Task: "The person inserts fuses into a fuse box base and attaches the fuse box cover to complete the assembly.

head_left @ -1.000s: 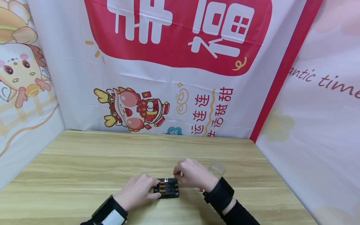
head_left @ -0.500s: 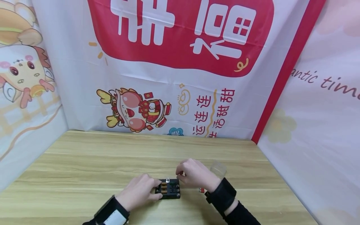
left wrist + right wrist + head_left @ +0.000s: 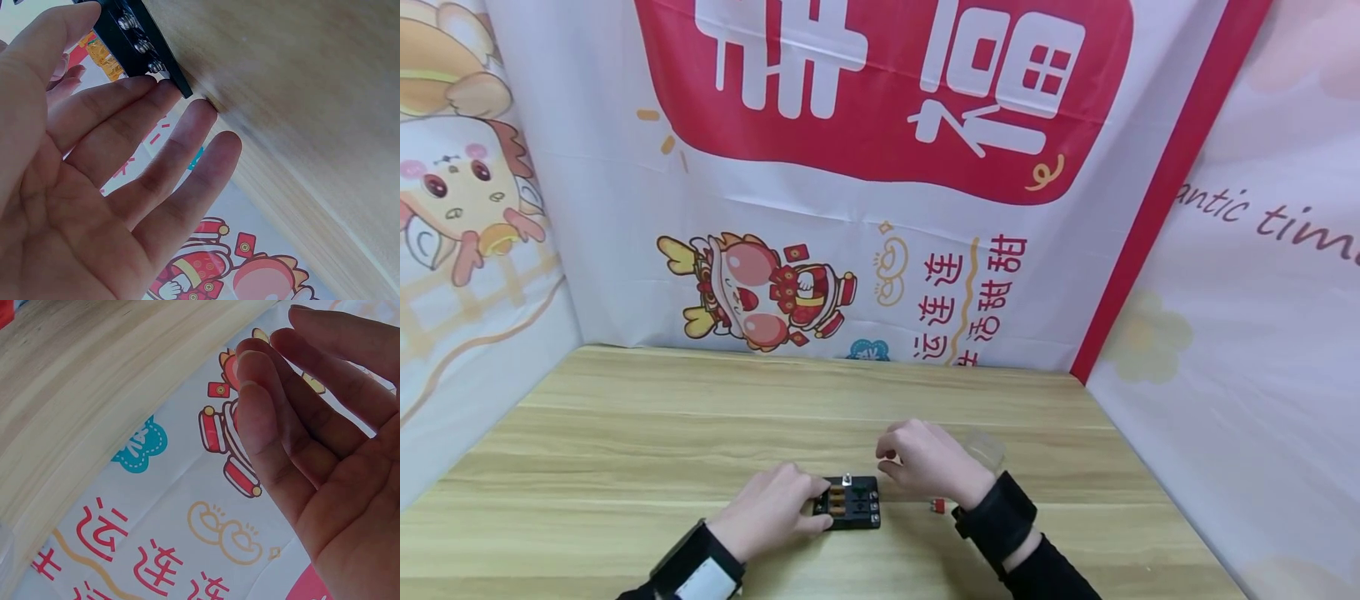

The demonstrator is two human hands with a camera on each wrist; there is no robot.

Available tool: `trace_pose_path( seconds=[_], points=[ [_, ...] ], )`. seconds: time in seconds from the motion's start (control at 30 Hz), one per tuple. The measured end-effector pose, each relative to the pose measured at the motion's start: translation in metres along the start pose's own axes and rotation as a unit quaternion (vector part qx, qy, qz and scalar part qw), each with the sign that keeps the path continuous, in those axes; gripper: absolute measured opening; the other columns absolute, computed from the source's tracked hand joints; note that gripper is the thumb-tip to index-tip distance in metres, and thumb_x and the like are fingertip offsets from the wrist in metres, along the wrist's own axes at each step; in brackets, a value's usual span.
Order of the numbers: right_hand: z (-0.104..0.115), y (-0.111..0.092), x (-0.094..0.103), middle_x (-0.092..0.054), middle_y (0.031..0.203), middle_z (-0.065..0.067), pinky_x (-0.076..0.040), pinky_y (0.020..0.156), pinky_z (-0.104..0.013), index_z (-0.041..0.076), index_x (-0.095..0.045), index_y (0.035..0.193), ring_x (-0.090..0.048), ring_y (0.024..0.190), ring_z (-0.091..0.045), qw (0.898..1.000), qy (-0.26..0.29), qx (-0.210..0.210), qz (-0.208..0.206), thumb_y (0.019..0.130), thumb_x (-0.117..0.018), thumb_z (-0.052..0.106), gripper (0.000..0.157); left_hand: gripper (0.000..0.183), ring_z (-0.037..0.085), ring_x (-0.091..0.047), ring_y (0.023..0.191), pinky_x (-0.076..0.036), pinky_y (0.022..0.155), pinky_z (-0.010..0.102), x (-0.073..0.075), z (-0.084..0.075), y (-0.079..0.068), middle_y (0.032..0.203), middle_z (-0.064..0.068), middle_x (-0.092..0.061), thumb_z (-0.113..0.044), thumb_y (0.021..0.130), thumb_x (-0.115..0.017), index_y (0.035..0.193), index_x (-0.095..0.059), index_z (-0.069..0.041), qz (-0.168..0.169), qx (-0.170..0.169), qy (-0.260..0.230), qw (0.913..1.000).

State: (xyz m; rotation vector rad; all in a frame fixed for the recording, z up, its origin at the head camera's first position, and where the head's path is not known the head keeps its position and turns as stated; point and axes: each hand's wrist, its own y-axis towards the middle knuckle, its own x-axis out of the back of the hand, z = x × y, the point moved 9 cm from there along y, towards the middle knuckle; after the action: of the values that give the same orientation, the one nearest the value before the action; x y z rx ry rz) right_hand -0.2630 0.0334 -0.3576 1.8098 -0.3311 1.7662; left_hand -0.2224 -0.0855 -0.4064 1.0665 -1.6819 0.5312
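Note:
On the table sits a black fuse block (image 3: 853, 503) with amber blade fuses (image 3: 837, 500) in its left column and screw terminals along its right edge. My left hand (image 3: 778, 508) grips the block's left side between thumb and fingers. In the left wrist view, the thumb (image 3: 84, 19) lies on one edge and two fingertips touch another; the other fingers extend straight. My right hand (image 3: 932, 462) is right of the block, fingers curled. A small dark red spot shows between its thumb and index finger; I cannot tell whether it is a held piece.
A small red blade fuse (image 3: 937, 506) lies on the table just below the right hand. Behind that hand is a clear plastic cover (image 3: 987, 450), partly hidden. Printed cloth (image 3: 760, 200) hangs behind the wooden table (image 3: 647, 433) and along its sides.
My right hand has drawn slightly right, away from the fuse block, uncovering more of the loose red fuse. The left hand keeps its hold on the block.

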Motion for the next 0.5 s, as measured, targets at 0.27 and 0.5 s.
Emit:
trace_pose_path(
  seconds=[0.27, 0.5],
  points=[
    [-0.007, -0.008, -0.001, -0.062, 0.081, 0.01, -0.041, 0.062, -0.015, 0.015, -0.072, 0.087, -0.053, 0.069, 0.0, 1.0, -0.002, -0.007, 0.002, 0.083, -0.072, 0.017, 0.005, 0.016, 0.003, -0.04, 0.051, -0.03, 0.047, 0.022, 0.0, 0.001, 0.0, 0.068, -0.011, -0.051, -0.038, 0.082, -0.071, 0.082, -0.065, -0.022, 0.006, 0.007, -0.004, 1.0],
    [-0.016, -0.018, -0.003, -0.06, 0.081, 0.009, -0.042, 0.063, -0.017, 0.016, -0.07, 0.086, -0.055, 0.071, -0.003, 1.0, 0.004, -0.016, 0.009, 0.082, -0.071, 0.014, 0.005, 0.016, 0.002, -0.039, 0.051, -0.03, 0.046, 0.022, 0.0, -0.001, 0.0, 0.067, -0.013, -0.049, -0.037, 0.081, -0.071, 0.079, -0.063, -0.024, 0.0, 0.002, 0.001, 1.0]
  ],
)
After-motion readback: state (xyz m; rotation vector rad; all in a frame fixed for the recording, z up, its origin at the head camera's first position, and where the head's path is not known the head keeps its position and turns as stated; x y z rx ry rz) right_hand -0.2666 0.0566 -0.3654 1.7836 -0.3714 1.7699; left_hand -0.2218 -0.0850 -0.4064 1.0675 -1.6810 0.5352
